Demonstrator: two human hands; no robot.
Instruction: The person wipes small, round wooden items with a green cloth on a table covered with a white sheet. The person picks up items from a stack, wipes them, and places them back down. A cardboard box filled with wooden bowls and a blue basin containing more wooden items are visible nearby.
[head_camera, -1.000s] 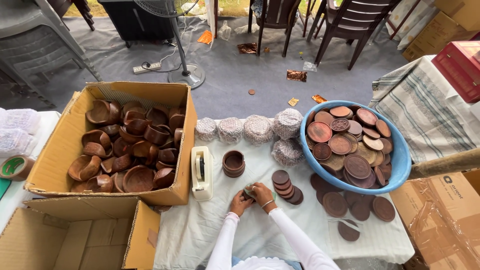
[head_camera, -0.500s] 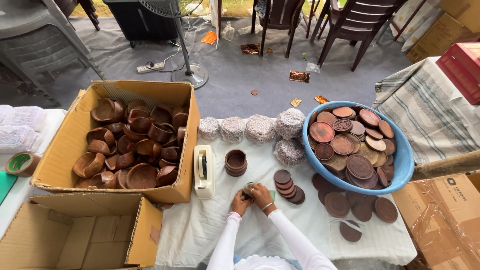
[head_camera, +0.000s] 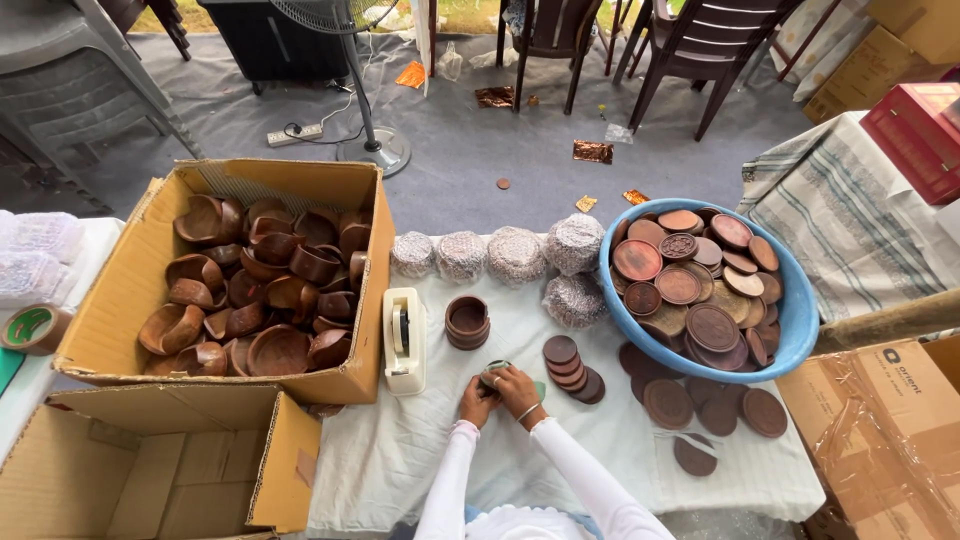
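Observation:
My left hand (head_camera: 476, 402) and my right hand (head_camera: 518, 391) meet over the white cloth, both closed around a small round greenish-grey object (head_camera: 494, 372) between them; most of it is hidden by my fingers. A bangle circles my right wrist. Just beyond my hands stands a short stack of small brown wooden bowls (head_camera: 467, 321). To the right of my right hand lies a stack of dark wooden lids (head_camera: 570, 366). A white tape dispenser (head_camera: 403, 340) stands to the left of my left hand.
A cardboard box (head_camera: 110, 300) full of wooden bowls sits at left, with another open box (head_camera: 140, 470) below it. A blue basin (head_camera: 800, 320) holds several wooden discs; more discs (head_camera: 700, 410) lie on the cloth. Several wrapped bundles (head_camera: 515, 255) line the table's far edge. Chairs and a fan stand beyond.
My hands stay together on the small round object with only slight finger movement. The view has shifted a little; nothing on the table has moved.

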